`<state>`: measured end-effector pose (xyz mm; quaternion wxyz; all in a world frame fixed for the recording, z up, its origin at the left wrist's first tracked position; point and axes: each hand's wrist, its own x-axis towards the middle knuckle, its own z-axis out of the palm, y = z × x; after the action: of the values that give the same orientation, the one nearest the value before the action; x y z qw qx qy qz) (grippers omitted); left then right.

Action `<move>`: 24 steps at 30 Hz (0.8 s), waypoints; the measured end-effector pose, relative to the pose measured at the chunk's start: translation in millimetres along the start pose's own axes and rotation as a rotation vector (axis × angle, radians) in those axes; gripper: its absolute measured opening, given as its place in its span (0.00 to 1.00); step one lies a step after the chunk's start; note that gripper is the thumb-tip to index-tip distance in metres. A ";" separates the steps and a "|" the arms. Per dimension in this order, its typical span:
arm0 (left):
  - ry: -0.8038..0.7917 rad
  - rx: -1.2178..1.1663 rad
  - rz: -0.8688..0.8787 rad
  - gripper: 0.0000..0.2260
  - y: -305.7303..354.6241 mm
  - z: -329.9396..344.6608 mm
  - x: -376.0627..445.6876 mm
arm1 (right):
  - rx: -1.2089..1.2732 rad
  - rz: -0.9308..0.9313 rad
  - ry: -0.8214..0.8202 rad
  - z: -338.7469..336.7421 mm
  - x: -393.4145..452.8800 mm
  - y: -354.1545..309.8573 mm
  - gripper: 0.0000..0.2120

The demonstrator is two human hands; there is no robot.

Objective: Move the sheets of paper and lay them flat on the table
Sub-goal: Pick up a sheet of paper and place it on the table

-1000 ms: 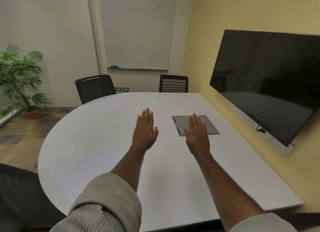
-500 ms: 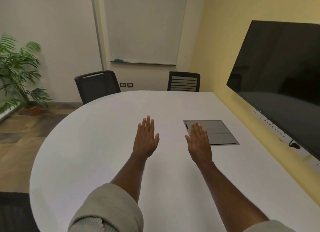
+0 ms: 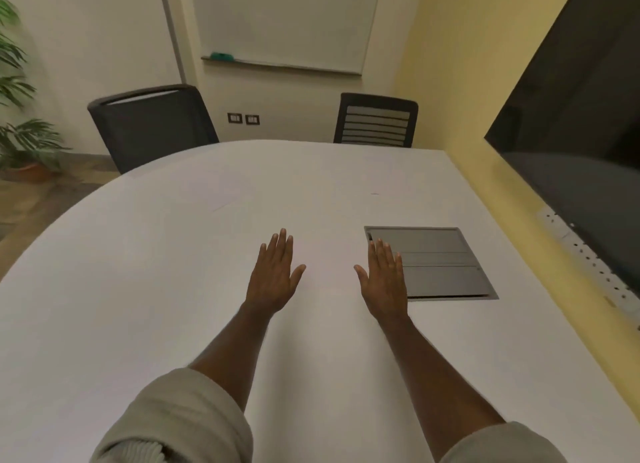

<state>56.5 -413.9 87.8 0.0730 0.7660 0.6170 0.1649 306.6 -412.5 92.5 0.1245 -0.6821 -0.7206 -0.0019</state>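
Hands stretch out side by side above a white tabletop (image 3: pixel 138 306), palms down. On the left hand (image 3: pixel 273 275) the fingers are straight and close together, the thumb spread toward the middle, and it holds nothing. The right hand (image 3: pixel 384 279) is flat in the same way and also holds nothing; its fingertips overlap the near left corner of a grey hatch (image 3: pixel 443 265) set flush into the tabletop. Whether either palm touches the surface cannot be told. A sheet of paper (image 3: pixel 221 189), white on white and faint, seems to lie flat on the tabletop well beyond the left hand, only its near corner edge showing. Two dark chairs (image 3: pixel 152 126) stand at the far edge, a whiteboard (image 3: pixel 284 22) hangs behind them, and a dark screen (image 3: pixel 581 116) fills the yellow wall at right.
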 end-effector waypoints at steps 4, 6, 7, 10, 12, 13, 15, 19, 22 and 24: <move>-0.072 0.061 0.047 0.38 -25.6 44.9 67.9 | 0.012 0.031 -0.059 56.9 60.9 29.8 0.32; -0.111 0.076 0.046 0.37 -39.1 73.6 97.3 | 0.007 0.043 -0.091 88.7 87.5 45.0 0.32; -0.133 0.086 0.045 0.37 -45.8 89.3 108.3 | 0.008 0.049 -0.102 104.0 99.5 51.9 0.31; -0.205 0.113 0.069 0.37 -67.8 137.9 129.9 | 0.009 0.061 -0.140 148.5 133.0 70.7 0.30; -0.217 0.137 0.112 0.37 -80.1 168.0 139.5 | 0.012 0.069 -0.162 175.5 152.7 82.3 0.32; -0.229 0.139 0.121 0.37 -84.4 180.0 143.9 | 0.017 0.072 -0.177 187.6 162.2 87.2 0.32; -0.244 0.133 0.115 0.37 -90.0 200.1 151.2 | 0.020 0.081 -0.212 207.1 179.3 96.1 0.35; -0.226 0.105 0.086 0.36 -102.6 233.9 148.8 | 0.018 0.087 -0.308 234.0 198.7 107.5 0.40; -0.182 0.119 0.075 0.34 -111.2 247.8 143.1 | 0.027 0.071 -0.326 248.2 198.0 111.2 0.42; -0.171 0.112 0.075 0.34 -112.6 249.9 143.2 | 0.050 0.069 -0.292 252.7 193.9 110.8 0.41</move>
<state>64.8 -226.5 -158.1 0.0763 0.8027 0.5877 0.0668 363.5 -170.7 -135.6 0.0352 -0.6960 -0.7071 0.1197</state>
